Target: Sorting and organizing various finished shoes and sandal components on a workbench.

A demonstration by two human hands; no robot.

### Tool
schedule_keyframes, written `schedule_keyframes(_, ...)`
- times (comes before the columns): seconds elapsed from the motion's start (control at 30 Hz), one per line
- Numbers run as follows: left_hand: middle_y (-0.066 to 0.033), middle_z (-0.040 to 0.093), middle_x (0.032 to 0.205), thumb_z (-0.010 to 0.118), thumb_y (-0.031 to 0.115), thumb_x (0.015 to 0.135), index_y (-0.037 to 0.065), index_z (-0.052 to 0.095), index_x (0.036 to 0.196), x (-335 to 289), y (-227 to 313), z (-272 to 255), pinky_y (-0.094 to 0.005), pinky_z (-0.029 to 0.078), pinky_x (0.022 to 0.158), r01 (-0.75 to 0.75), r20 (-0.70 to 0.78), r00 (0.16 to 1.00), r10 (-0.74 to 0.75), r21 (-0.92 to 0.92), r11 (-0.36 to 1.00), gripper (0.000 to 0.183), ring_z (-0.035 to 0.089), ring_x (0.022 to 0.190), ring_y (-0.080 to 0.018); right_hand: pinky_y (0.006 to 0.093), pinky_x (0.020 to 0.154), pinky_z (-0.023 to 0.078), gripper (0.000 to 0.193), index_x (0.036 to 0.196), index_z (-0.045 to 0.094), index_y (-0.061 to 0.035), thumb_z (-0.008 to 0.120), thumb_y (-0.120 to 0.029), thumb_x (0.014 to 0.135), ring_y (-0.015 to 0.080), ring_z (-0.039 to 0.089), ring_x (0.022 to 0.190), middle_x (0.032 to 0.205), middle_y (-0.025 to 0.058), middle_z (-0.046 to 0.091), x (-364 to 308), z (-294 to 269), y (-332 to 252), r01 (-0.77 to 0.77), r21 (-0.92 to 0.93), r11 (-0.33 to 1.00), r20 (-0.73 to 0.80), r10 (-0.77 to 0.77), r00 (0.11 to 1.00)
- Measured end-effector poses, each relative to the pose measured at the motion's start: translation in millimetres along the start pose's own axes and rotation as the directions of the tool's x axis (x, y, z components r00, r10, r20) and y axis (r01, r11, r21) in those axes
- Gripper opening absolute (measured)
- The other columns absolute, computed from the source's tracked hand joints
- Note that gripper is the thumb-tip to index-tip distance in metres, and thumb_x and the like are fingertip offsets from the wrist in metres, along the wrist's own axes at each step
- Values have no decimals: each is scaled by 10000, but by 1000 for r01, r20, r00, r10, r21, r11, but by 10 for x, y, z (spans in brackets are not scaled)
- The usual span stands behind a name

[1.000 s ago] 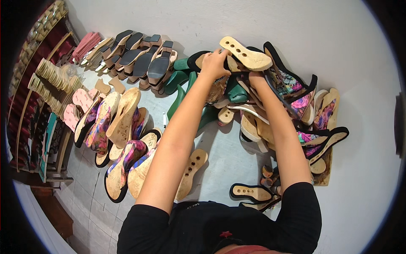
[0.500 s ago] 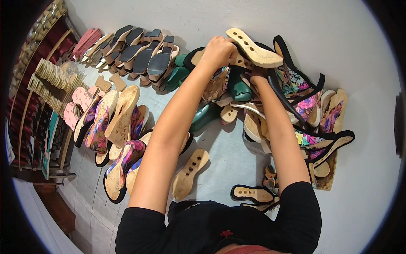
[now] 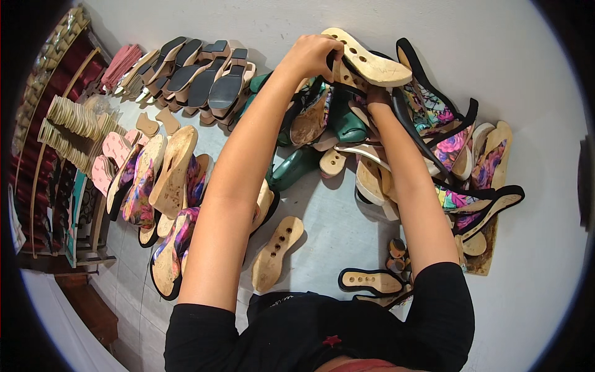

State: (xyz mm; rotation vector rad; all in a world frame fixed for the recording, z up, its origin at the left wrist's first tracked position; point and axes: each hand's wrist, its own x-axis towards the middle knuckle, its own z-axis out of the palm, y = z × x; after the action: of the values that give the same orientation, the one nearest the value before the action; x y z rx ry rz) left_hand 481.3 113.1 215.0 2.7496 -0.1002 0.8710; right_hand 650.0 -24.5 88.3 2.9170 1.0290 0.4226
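Note:
Up at the wall, my left hand (image 3: 312,57) is closed round the end of a black-edged sandal sole (image 3: 351,79), its thumb underneath. Just above that sole lies a pale wooden sole (image 3: 378,69) with a row of holes, heel end to the right. My right hand (image 3: 379,99) reaches into the pile below the pale sole; its fingers are in shadow and hidden. Between my hands are a floral wedge (image 3: 310,121) and a dark green shoe (image 3: 348,124). A black-edged floral sandal (image 3: 427,108) leans against the wall beside my right hand.
Heeled sandals with black soles (image 3: 230,87) stand in a row at back left. Floral wedges (image 3: 170,180) cluster left of my left arm. A loose holed sole (image 3: 277,253) lies on the floor between my arms. More sandals (image 3: 489,211) are piled right, along the wall (image 3: 520,74).
My left hand has shifted slightly left and up, its grip opening wider round the sole's end. The pale holed sole has moved a little left and up. My right hand stays almost in place.

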Motion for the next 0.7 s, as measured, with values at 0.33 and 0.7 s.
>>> schedule_keyframes(0.33, -64, 605, 811, 795, 82, 412, 72, 552, 705, -27, 41, -135, -381, 443, 670, 31, 64, 997, -33, 28, 999, 381, 569, 792, -285, 380, 814, 503, 323, 1078, 594, -91, 621, -169, 766, 272, 568, 1048, 1131, 145, 568, 118, 108, 45, 94, -91, 991, 184, -76, 980)
schedule_keyframes(0.7, -70, 597, 809, 784, 59, 409, 48, 544, 705, -99, 112, -391, -376, 454, 665, 63, 90, 994, -66, 30, 998, 382, 561, 774, -291, 374, 750, 527, 217, 985, 642, -72, 565, -156, 801, 278, 618, 950, 1032, 135, 619, 103, 180, 80, 219, -162, 962, 297, -164, 941)
